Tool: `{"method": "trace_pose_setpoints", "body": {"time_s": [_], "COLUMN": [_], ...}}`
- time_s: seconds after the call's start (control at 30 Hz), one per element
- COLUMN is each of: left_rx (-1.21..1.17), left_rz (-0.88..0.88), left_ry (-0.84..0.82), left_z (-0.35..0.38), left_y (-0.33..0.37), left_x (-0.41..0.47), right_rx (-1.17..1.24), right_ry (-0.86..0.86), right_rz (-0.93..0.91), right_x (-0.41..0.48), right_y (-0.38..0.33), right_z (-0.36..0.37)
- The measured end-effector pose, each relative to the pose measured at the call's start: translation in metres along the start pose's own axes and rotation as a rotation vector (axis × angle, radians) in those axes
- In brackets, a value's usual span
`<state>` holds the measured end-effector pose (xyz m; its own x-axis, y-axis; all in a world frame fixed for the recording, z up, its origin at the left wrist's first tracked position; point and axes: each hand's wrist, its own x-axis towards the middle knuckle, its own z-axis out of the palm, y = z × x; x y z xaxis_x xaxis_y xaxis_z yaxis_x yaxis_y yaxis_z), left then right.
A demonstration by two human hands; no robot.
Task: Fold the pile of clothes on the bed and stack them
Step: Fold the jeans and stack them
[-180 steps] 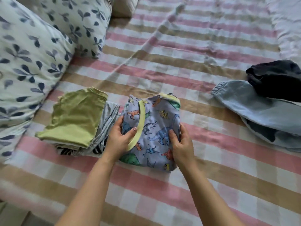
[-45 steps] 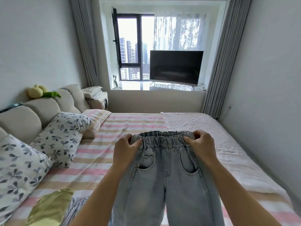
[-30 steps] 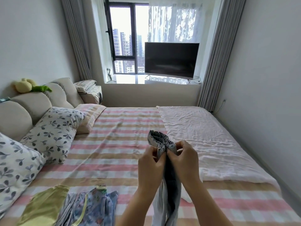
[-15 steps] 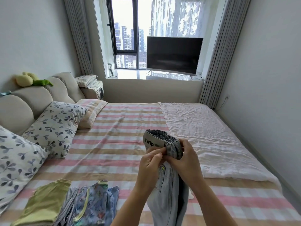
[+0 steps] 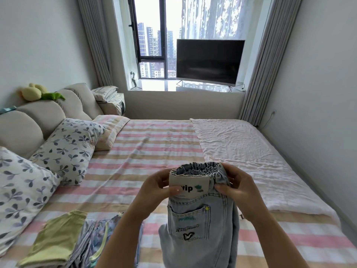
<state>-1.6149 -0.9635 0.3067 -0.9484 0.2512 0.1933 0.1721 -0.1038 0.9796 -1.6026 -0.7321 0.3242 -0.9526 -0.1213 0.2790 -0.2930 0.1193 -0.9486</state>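
Light blue jeans [image 5: 201, 219] hang in the air over the striped bed [image 5: 146, 147], doubled lengthwise, back pocket and a white waist label facing me. My left hand [image 5: 156, 187] pinches the left end of the elastic waistband. My right hand [image 5: 234, 185] grips the right end. At the lower left lie folded clothes: a green garment [image 5: 56, 240] and, beside it, a dinosaur-print garment [image 5: 100, 236] partly hidden by my left forearm. The jeans' legs run out of the bottom of the frame.
Leaf-print pillows [image 5: 65, 149] and a beige padded headboard [image 5: 38, 117] line the left side. A pale pink blanket [image 5: 237, 149] covers the bed's right half. A grey wall [image 5: 318, 93] runs close along the right. A dark screen [image 5: 209, 61] stands on the window ledge.
The jeans went from held flat by the waistband to doubled lengthwise. Since half a second ago they have turned so the label and back pocket face me, and my hands moved apart.
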Motion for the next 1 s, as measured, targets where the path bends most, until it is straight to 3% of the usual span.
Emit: {"method": "trace_pose_setpoints", "body": {"time_s": [0.17,0.4,0.57,0.7,0.83,1.0], "left_rx": [0.026,0.158,0.193,0.210,0.249,0.278], "left_rz": [0.025,-0.001,-0.019,0.077,0.095,0.046], "left_ry": [0.200,0.259,0.338,0.405,0.416,0.408], "left_z": [0.011,0.001,-0.031,-0.044,-0.056,-0.060], "left_y": [-0.013,-0.022,-0.004,0.025,0.032,-0.006], "left_x": [0.006,0.069,0.153,0.199,0.211,0.185], "right_rx": [-0.124,-0.300,-0.308,-0.271,-0.222,-0.199], "right_ry": [-0.025,-0.016,0.062,0.175,0.172,0.125], "right_rz": [0.028,0.098,0.026,-0.112,-0.145,-0.061], "right_x": [0.005,0.086,0.183,0.230,0.243,0.221], "right_y": [0.006,0.034,0.036,0.015,0.010,0.052], "right_z": [-0.005,-0.003,0.012,0.017,0.020,0.034]}}
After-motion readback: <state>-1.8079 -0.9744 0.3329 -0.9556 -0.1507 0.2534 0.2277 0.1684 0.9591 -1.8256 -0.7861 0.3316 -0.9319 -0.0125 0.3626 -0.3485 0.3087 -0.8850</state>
